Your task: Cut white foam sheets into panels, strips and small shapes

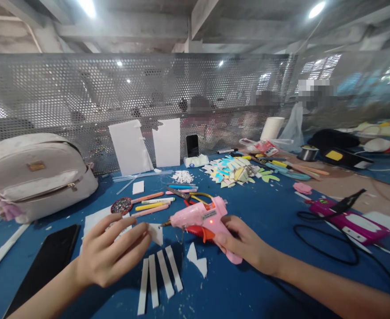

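My right hand (236,241) is wrapped round the handle of a pink hot glue gun (195,215) with an orange trigger and a small lit light. Its nozzle points left, at a small white piece of board (156,234) pinched in the fingers of my left hand (115,250). Whether the nozzle touches the piece, I cannot tell. Below lie several narrow white strips (153,279) side by side on the blue table. Right of them are irregular white scraps (198,260). A white sheet (93,220) lies partly hidden behind my left hand.
A pale backpack (38,177) and a black flat slab (45,266) are on the left. Markers (153,206), pliers (181,192) and a pile of paper pieces (236,170) lie beyond the glue gun. A purple power strip (350,221) with a black cable is on the right. A perforated metal screen (148,88) stands behind.
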Demonstrator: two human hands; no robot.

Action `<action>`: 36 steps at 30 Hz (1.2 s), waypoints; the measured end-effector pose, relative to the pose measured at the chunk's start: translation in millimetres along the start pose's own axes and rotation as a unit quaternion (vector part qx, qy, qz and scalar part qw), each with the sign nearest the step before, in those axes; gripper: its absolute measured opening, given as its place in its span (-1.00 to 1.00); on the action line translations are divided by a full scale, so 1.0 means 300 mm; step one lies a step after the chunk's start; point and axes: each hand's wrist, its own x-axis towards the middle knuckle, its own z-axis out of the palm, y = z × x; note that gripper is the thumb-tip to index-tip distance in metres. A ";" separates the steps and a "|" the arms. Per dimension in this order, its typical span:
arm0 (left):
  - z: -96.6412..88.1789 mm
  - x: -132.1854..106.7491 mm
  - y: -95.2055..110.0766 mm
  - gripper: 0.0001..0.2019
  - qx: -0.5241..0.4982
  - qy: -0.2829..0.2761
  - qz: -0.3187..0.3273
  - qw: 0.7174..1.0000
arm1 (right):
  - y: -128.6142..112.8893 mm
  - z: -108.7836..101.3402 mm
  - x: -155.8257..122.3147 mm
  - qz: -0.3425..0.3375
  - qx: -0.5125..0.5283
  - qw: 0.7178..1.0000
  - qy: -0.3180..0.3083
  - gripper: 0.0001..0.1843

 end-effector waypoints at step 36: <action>0.001 -0.018 0.004 -0.84 0.034 -0.012 0.048 0.998 | 0.004 0.013 -0.003 -0.050 -0.069 0.995 0.050 -0.53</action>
